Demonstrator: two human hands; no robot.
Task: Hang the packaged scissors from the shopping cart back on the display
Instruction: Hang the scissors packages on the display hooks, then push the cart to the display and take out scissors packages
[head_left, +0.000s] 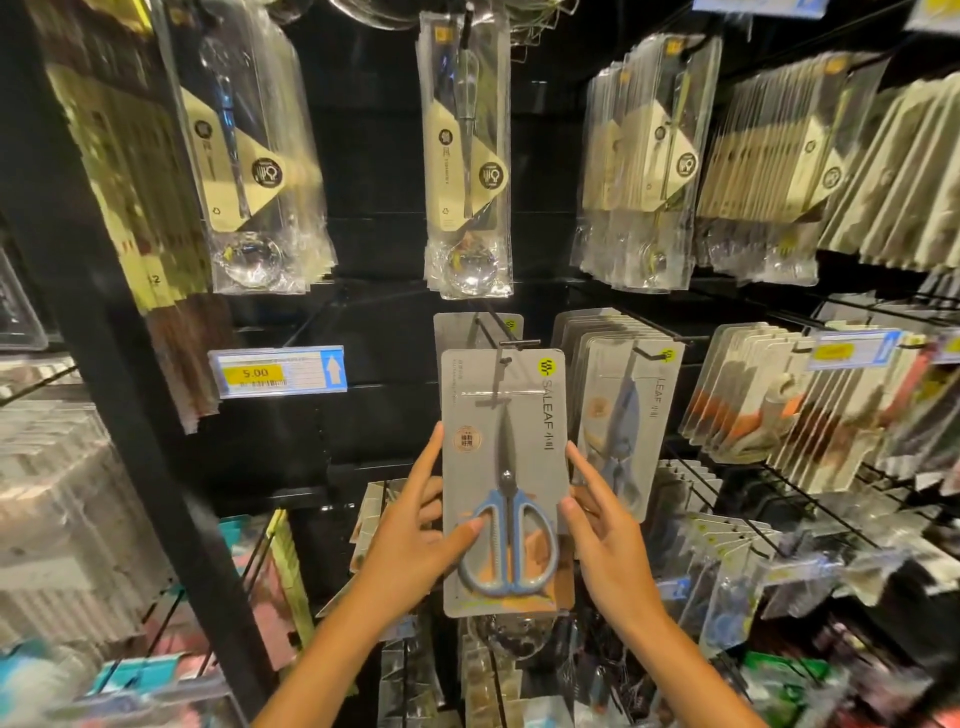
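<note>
A grey card pack of blue-handled scissors (504, 467) hangs upright at the middle of the black display, its top slot on a black hook (506, 345). Another grey pack (457, 330) sits behind it on the same hook. My left hand (415, 540) pinches the pack's left edge, thumb across the blue handle and fingers behind the card. My right hand (605, 540) pinches the right edge, thumb on the front and fingers behind. More of the same scissor packs (623, 415) hang on the hook to the right.
Clear bags of ladles (467, 156) hang above, with more rows left and right. A price tag reading 5.00 (278, 371) sits at the left. A black upright post (130, 415) stands at the left. Packed hooks of kitchen tools (779, 405) fill the right and lower shelves.
</note>
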